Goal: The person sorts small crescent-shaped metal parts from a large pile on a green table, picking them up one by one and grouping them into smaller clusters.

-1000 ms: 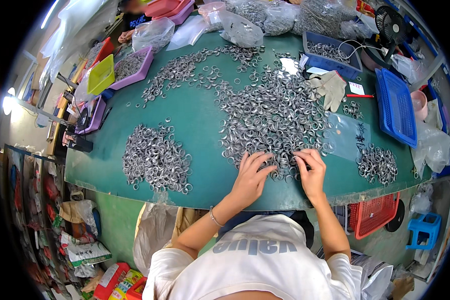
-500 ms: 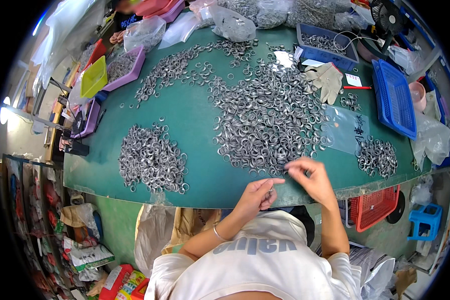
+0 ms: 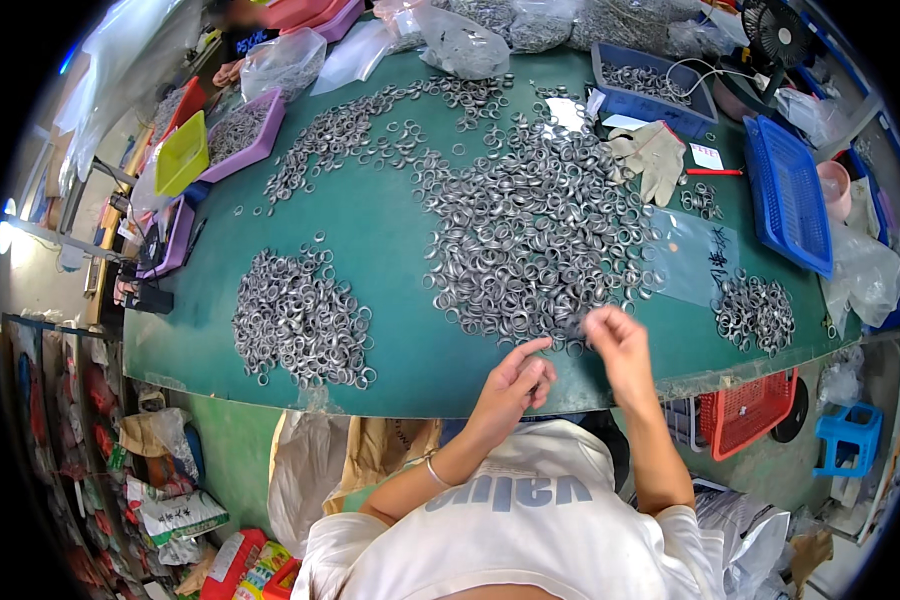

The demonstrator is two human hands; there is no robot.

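A broad heap of grey metal rings [image 3: 530,230] covers the middle of the green table [image 3: 400,290]. At its near edge is my right hand [image 3: 620,348], thumb and fingers drawn together in a pinch. A dark blur shows at the fingertips; whether it is a held ring or the heap behind is unclear. Beside it to the left, my left hand [image 3: 513,392] points its index finger at the rings, with thumb apart and the other fingers loosely curled. No held thing is visible there. Smaller ring piles lie to the left [image 3: 302,318] and right [image 3: 756,315].
A pair of work gloves [image 3: 655,160], a clear plastic bag [image 3: 690,255] and a red pen [image 3: 715,172] lie right of the heap. Blue baskets [image 3: 788,200] stand at the right edge, a purple tray [image 3: 245,135] at the far left. Filled bags [image 3: 465,45] line the back.
My left index finger has moved up and away from the right fingertips, and its hand looks looser. My right hand has shifted slightly right, its fingers now bunched closer together.
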